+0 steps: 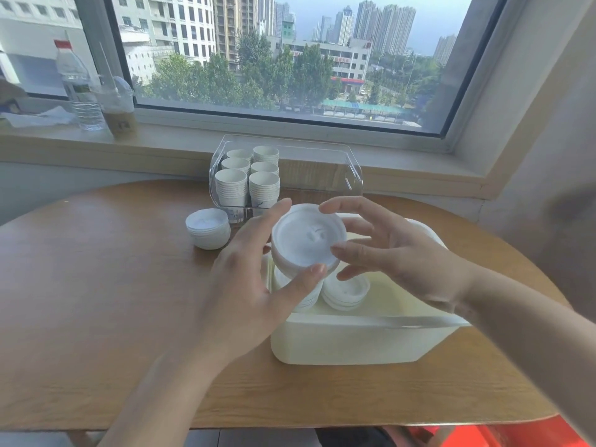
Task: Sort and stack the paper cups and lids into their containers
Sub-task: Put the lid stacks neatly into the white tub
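White plastic lids, a short stack of them (308, 241), sit pinched between my two hands above the far left part of the milky translucent plastic tub (361, 341) that stands near me on the round wooden table (96, 301). My left hand (245, 285) grips the stack from the left, thumb on its near rim and fingertips curled over the far edge; my right hand (396, 253) steadies it from the right with fingers spread, only the tips touching the rim. Inside the tub, just under what I hold, a second stack of lids (345, 290) rests on the floor, and another seems to stand to its left, mostly hidden by my thumb. One more pile of white lids (208, 228) waits on the table to the left of the tub, and beyond it the clear plastic bin (353, 174) holds six columns of nested white paper cups (246, 183), so the cups look sorted. To set this stack down well, I judge I should keep it level, squeeze evenly so no lid slides out of line, and lower it straight onto bare floor or squarely onto a stack below, letting go only once it sits flat.
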`<state>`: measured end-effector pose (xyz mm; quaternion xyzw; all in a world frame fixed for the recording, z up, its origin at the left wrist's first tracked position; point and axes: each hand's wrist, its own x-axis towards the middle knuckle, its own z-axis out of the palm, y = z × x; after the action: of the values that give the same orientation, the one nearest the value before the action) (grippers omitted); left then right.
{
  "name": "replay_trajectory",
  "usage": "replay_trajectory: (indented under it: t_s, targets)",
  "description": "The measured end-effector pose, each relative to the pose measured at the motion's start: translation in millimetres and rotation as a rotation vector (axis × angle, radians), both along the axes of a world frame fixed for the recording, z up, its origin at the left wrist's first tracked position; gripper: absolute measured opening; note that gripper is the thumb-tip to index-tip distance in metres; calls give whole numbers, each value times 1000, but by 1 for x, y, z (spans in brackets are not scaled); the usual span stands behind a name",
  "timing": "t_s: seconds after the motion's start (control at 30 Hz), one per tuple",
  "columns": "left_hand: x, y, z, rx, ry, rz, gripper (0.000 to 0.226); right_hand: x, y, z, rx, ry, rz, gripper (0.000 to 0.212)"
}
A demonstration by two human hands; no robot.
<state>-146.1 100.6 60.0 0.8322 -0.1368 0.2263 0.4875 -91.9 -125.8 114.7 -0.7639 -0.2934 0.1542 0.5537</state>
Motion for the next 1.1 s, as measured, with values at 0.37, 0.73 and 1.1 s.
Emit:
replay_trajectory:
  t_s: [0.37, 0.73, 1.1]
  targets:
    - [7, 17, -19, 110, 2, 56, 58, 7, -22, -19, -66, 93, -81, 39]
    - [-5, 3, -43, 79, -115, 16, 57, -5, -31, -31, -286, 178, 40, 39]
    - [-19, -13, -52, 110, -331, 4, 52, -12, -32, -49, -659, 9, 113, 39]
